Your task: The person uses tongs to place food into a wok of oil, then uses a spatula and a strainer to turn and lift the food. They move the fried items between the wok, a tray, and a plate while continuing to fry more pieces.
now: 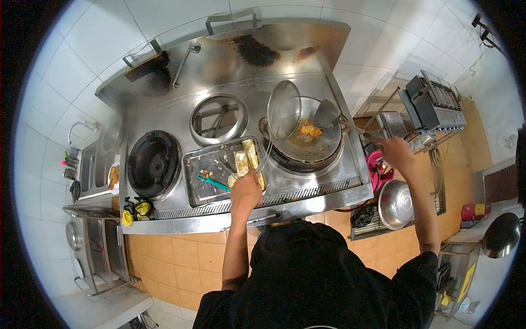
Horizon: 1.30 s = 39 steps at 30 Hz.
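Observation:
My left hand (245,192) is closed round the long handle of a round mesh strainer (285,109), whose head hangs over the left side of the wok (323,153). My right hand (396,153) grips a wok spatula (327,114), its dark blade inside the wok. Close to the blade, an orange-brown piece of food (309,131) sits in the oil. Beneath my left hand stands a metal tray (205,164) with several pale yellow blocks (241,163) and a teal-handled tool (213,181).
Left of the tray is a black burner (154,164), and behind it an open burner ring (219,119). Yellow-and-black cloths (137,209) lie at the front left corner. A large metal bowl (395,204) stands low at right, near a pink object (378,167).

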### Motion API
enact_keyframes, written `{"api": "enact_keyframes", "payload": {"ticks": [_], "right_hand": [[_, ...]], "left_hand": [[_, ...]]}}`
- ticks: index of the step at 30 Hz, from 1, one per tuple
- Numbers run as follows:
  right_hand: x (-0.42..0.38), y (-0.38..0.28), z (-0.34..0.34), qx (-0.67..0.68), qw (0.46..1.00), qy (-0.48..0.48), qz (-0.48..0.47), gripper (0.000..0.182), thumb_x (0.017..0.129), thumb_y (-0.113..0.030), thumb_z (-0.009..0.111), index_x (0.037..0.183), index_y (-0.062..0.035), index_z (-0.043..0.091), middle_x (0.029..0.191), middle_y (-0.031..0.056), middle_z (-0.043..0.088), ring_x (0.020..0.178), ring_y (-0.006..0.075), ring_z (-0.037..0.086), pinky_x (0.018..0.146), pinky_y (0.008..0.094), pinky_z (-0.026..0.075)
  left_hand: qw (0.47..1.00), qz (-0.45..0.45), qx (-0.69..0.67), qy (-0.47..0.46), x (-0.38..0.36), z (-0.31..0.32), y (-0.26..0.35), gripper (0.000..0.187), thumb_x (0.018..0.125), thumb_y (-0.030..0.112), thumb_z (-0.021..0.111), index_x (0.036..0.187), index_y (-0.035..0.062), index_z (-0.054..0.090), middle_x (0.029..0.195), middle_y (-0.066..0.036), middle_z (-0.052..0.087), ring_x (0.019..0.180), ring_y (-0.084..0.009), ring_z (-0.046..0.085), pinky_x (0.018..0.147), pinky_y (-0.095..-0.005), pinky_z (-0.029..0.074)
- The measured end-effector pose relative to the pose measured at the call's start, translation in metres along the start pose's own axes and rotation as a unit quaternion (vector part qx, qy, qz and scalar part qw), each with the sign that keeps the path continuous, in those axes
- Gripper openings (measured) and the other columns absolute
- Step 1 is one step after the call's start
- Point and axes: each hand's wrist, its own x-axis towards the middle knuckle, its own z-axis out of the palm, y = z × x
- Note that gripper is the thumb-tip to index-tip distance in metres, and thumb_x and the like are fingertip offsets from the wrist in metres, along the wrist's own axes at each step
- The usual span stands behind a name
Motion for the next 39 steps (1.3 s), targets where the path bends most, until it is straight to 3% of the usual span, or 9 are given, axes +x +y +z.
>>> {"api": "enact_keyframes", "payload": {"ticks": [12, 14, 18, 20, 21, 27, 34, 36, 39], "right_hand": [[0.005, 0.004, -0.015, -0.031, 0.999, -0.017, -0.041, 0.019, 0.081, -0.016, 0.057, 0.084, -0.0049, 0.071, 0.078, 0.0219, 0.068, 0.078, 0.0381, 0.070, 0.072, 0.0457, 0.058], [0.005, 0.004, -0.026, -0.054, 0.996, -0.062, -0.024, 0.020, 0.080, -0.016, 0.057, 0.086, -0.0043, 0.072, 0.080, 0.0227, 0.069, 0.079, 0.0381, 0.070, 0.074, 0.0466, 0.057], [0.015, 0.003, -0.058, -0.060, 0.996, -0.070, -0.019, 0.020, 0.078, -0.015, 0.059, 0.089, -0.0037, 0.072, 0.083, 0.0223, 0.070, 0.083, 0.0368, 0.070, 0.075, 0.0468, 0.057], [0.031, 0.001, -0.071, -0.135, 0.982, -0.096, -0.092, 0.020, 0.077, -0.014, 0.061, 0.091, -0.0033, 0.071, 0.087, 0.0220, 0.070, 0.088, 0.0352, 0.070, 0.075, 0.0469, 0.057], [0.043, 0.009, -0.063, -0.126, 0.985, -0.102, -0.062, 0.024, 0.077, -0.014, 0.063, 0.099, -0.0085, 0.072, 0.093, 0.0189, 0.071, 0.093, 0.0342, 0.069, 0.079, 0.0468, 0.057], [0.086, -0.016, -0.096, -0.184, 0.958, -0.197, -0.097, 0.039, 0.075, -0.014, 0.064, 0.112, -0.0237, 0.072, 0.105, 0.0116, 0.072, 0.095, 0.0356, 0.069, 0.083, 0.0455, 0.056], [0.099, -0.038, -0.102, -0.216, 0.942, -0.244, -0.082, 0.046, 0.070, -0.012, 0.064, 0.113, -0.0248, 0.072, 0.103, 0.0142, 0.072, 0.096, 0.0337, 0.069, 0.079, 0.0439, 0.056], [0.095, -0.043, -0.110, -0.226, 0.932, -0.273, -0.081, 0.042, 0.081, -0.019, 0.059, 0.119, -0.0333, 0.068, 0.103, 0.0060, 0.072, 0.098, 0.0299, 0.067, 0.081, 0.0414, 0.054], [0.097, -0.035, -0.098, -0.210, 0.938, -0.262, -0.079, 0.043, 0.080, -0.019, 0.060, 0.119, -0.0334, 0.068, 0.103, 0.0072, 0.072, 0.098, 0.0307, 0.067, 0.081, 0.0418, 0.054]], "left_hand": [[0.997, 0.025, 0.077, -0.018, 0.015, 0.010, 0.001, 0.026, 0.095, 0.020, 0.049, 0.105, 0.0024, 0.065, 0.086, -0.024, 0.069, 0.086, -0.0394, 0.068, 0.076, -0.0482, 0.052], [0.995, 0.030, 0.093, -0.011, 0.017, 0.012, -0.001, 0.027, 0.096, 0.021, 0.049, 0.105, 0.0013, 0.065, 0.087, -0.024, 0.069, 0.085, -0.0391, 0.069, 0.076, -0.0477, 0.053], [0.997, 0.019, 0.078, -0.009, 0.020, 0.010, 0.004, 0.023, 0.093, 0.019, 0.052, 0.105, 0.0032, 0.065, 0.088, -0.024, 0.068, 0.086, -0.0403, 0.068, 0.075, -0.0506, 0.052], [0.995, 0.016, 0.094, -0.011, 0.025, 0.017, 0.000, 0.023, 0.093, 0.018, 0.051, 0.104, 0.0034, 0.065, 0.087, -0.024, 0.069, 0.084, -0.0400, 0.068, 0.074, -0.0505, 0.052], [0.996, 0.018, 0.091, -0.012, 0.025, 0.016, 0.001, 0.023, 0.093, 0.018, 0.051, 0.104, 0.0034, 0.065, 0.087, -0.024, 0.069, 0.084, -0.0400, 0.068, 0.074, -0.0505, 0.052], [0.996, 0.031, 0.086, -0.021, 0.019, 0.009, 0.003, 0.023, 0.089, 0.009, 0.048, 0.102, 0.0022, 0.066, 0.092, -0.023, 0.070, 0.088, -0.0388, 0.069, 0.076, -0.0460, 0.055], [0.997, 0.000, 0.073, -0.036, 0.014, 0.003, -0.001, 0.026, 0.093, 0.015, 0.049, 0.109, 0.0039, 0.065, 0.094, -0.021, 0.070, 0.090, -0.0372, 0.069, 0.079, -0.0457, 0.054], [0.996, -0.003, 0.076, -0.042, 0.013, 0.002, -0.003, 0.027, 0.093, 0.017, 0.049, 0.110, 0.0045, 0.065, 0.094, -0.021, 0.070, 0.090, -0.0368, 0.069, 0.080, -0.0457, 0.054], [0.996, 0.009, 0.078, -0.040, 0.009, 0.000, -0.009, 0.027, 0.092, 0.017, 0.050, 0.110, 0.0048, 0.066, 0.094, -0.021, 0.070, 0.090, -0.0365, 0.069, 0.079, -0.0459, 0.054]]}}
